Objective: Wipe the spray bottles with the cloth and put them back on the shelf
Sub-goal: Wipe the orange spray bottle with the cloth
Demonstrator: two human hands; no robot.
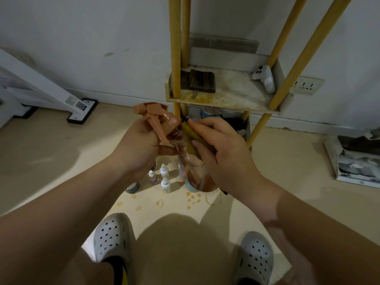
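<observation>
Floor point(61, 153): pale, smooth, matt, with yellowish ring stains point(160, 202) just in front of the feet. Shelf point(230, 93): round yellow posts and a white board, grimy and stained, carrying only a white controller point(265, 78) and a dark folded pad point(202, 81); no bottles on that tier, lower tier mostly hidden. Spray bottle point(193, 171): clear pinkish-brown plastic, rounded body, opaque tan trigger head, held tilted in the air between both hands, in front of the shelf and above the floor. Left hand point(137, 145) curls round the neck under the trigger. Right hand point(222, 153) pinches a small olive-yellow cloth point(191, 134), soft and bunched, against the bottle's shoulder, with its fingers wrapped partly round the body. Several small white dropper bottles point(164, 171) stand on the floor below, with larger containers partly hidden behind the hands. Judgement: wiping of this bottle is under way, nothing yet returned to the visible tier, so most of the job looks undone; the slick, rounded plastic wants a firm hold
</observation>
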